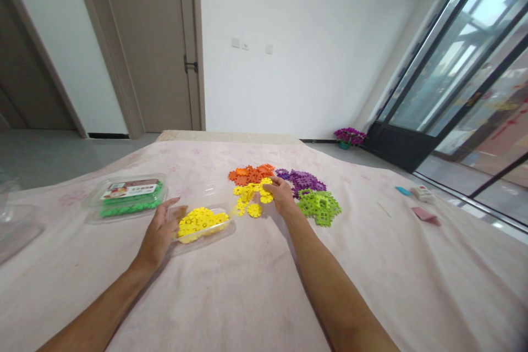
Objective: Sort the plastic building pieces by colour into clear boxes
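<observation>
My right hand point(283, 193) pinches a few yellow snowflake discs point(266, 191) between thumb and fingers. Under and beside it, more yellow discs point(254, 210) lie in a small loose pile on the cloth. A clear plastic box point(214, 226), filled with yellow discs point(200, 223), stands to the left of that pile. At the box's left end, my left hand point(160, 228) grips the wall, its index finger raised. Orange pieces point(249, 174) lie just behind the loose yellow ones. Purple pieces point(306, 181) and light green square pieces point(319, 206) are heaped to the right.
A lidded clear box of green pieces point(132, 198) sits at the left, with another clear plastic container point(18, 231) at the far left edge. A blue item point(403, 191), a small white box point(421, 193) and a pink piece point(427, 216) lie at the right on the pink tablecloth point(247, 297).
</observation>
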Demonstrator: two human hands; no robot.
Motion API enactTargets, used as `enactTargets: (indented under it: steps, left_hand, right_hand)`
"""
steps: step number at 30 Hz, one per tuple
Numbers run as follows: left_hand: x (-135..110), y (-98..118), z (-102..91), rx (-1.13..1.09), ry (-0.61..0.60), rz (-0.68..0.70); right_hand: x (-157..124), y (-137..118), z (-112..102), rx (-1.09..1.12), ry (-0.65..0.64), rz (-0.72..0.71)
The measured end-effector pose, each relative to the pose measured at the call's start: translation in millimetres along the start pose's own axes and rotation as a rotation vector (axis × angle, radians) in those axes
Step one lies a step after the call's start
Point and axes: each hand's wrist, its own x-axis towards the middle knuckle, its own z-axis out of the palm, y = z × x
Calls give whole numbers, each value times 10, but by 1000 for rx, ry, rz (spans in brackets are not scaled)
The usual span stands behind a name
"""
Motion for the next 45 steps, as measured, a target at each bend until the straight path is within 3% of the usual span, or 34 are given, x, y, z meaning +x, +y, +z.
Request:
enactTargets:
  steps: [9, 12, 15, 18, 22, 24, 27, 32, 39, 45]
  left_hand:
    - [-6, 21, -4, 83, 2, 29]
    - [-12, 16, -11, 83, -3, 29]
    - [-22, 25, -14, 96, -13, 29]
    - [-39, 54, -2, 111, -6, 35]
    - [-55, 93, 23, 116, 12, 41]
    - [-54, 98, 30, 98, 13, 39]
    - [-46, 89, 27, 63, 14, 45]
    - [-40, 74, 21, 26, 5, 19]
    - [-18, 15, 0, -2, -12, 11]
    - [-9, 12, 2, -1, -6, 3]
  right_hand:
    - [-619, -370, 641, 232, -164, -40]
    - [-850, -345, 852, 159, -220, -93]
    - [-922, -280, 933, -47, -326, -204]
    - [-763, -219, 821, -295, -293, -374]
    - [-398, -193, 451, -689, -257, -481]
    - [-282, -205, 267, -898, -378, -505]
    - [-245, -213, 99, -1149, -585, -424]
    - [-309, -164, 71, -1326, -677, -288]
    - [-305, -191, 67, -1351, -643, -359]
    - [-390, -191, 168, -1556, -559, -451]
